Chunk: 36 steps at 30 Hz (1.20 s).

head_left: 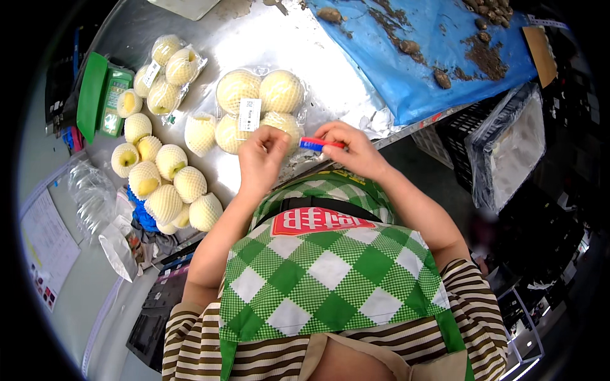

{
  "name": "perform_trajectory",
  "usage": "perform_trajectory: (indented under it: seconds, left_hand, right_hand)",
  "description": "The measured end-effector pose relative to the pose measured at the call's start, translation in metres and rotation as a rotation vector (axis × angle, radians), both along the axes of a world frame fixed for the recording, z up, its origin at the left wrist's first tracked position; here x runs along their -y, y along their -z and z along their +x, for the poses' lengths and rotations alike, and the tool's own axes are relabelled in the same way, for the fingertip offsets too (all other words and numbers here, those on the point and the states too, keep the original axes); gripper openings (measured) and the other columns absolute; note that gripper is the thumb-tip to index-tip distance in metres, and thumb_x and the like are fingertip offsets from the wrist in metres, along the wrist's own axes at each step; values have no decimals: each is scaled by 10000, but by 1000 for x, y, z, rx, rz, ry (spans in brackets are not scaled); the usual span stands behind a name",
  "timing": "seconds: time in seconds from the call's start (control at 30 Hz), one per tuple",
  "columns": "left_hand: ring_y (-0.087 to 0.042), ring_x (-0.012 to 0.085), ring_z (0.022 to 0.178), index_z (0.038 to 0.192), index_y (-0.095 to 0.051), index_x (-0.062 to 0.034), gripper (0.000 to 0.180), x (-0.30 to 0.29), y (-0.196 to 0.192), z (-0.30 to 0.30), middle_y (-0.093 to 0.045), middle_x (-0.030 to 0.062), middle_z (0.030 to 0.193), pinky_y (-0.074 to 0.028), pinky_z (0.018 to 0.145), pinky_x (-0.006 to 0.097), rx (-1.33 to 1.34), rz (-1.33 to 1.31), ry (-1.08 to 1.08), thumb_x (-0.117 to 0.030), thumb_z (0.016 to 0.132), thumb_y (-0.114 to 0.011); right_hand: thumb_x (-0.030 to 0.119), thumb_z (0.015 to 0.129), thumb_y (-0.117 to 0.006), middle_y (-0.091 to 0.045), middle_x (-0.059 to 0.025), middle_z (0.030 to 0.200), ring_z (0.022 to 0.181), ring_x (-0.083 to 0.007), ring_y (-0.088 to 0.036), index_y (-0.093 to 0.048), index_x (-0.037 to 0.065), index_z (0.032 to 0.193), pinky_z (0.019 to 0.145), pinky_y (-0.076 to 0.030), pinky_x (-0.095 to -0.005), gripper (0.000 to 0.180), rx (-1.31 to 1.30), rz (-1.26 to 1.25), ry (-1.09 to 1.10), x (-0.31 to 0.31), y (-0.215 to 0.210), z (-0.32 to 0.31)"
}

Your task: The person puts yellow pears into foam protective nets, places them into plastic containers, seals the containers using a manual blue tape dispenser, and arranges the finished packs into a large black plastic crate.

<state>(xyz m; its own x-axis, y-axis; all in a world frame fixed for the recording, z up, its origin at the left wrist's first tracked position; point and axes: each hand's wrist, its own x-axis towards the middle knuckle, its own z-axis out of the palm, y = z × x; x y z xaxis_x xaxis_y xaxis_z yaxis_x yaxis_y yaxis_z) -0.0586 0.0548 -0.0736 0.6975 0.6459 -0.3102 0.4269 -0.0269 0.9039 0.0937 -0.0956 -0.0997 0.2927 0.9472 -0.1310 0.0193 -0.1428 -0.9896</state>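
My right hand grips a small red and blue oblong object between thumb and fingers; its exact kind is unclear. Close beside it, my left hand is closed in a pinch at the near edge of a clear-wrapped fruit pack. What lies between those fingertips is too small to make out. The pack holds several round fruits in pale yellow foam nets, with a white printed label on top. One loose netted fruit stands just left of the pack.
Another wrapped fruit pack and many loose netted fruits occupy the metal table's left side. A green scale stands beyond them. Blue sheeting with soil and brown tubers covers the right. Black crates stand below the table edge.
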Motion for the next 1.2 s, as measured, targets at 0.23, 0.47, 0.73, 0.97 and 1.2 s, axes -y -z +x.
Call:
perform_trajectory:
  seconds: [0.23, 0.47, 0.73, 0.97, 1.2]
  left_hand:
    - [-549, 248, 632, 669, -581, -66, 121, -6, 0, 23, -557, 64, 636, -407, 555, 356, -216, 709, 22, -126, 710, -678]
    - [-552, 209, 652, 687, -594, -94, 115, -9, 7, 32, -539, 24, 647, -360, 589, 357, -439, 999, 119, -174, 738, -660]
    - [-553, 226, 661, 722, -568, -83, 126, -13, 4, 35, -547, 33, 684, -337, 608, 376, -510, 1073, 169, -179, 743, -648]
    - [-579, 240, 667, 691, -551, -88, 173, -22, -4, 39, -588, 58, 698, -361, 620, 383, -736, 847, 231, -215, 736, -660]
    - [-571, 231, 819, 748, -579, -101, 216, -45, -35, 66, -589, 47, 802, -400, 814, 413, -548, 969, 562, -210, 648, -737]
  right_hand:
    - [143, 750, -654, -575, -95, 880, 752, -179, -541, -530, 2, 687, 673, -428, -295, 198, 21, -141, 70, 0, 35, 33]
    - [216, 728, -668, -541, -116, 730, 702, -237, -522, -542, 3, 644, 644, -418, -338, 262, 34, -186, 51, -17, 61, 36]
    - [232, 708, -673, -531, -122, 681, 661, -257, -513, -554, 12, 616, 619, -411, -358, 266, 43, -172, 55, -28, 67, 33]
    - [264, 713, -665, -544, -130, 717, 691, -259, -532, -573, 17, 641, 630, -422, -357, 274, 70, -178, 33, -28, 72, 33]
    - [167, 749, -652, -550, -94, 748, 687, -191, -506, -533, 7, 685, 625, -402, -313, 209, 96, -202, 10, -28, 70, 33]
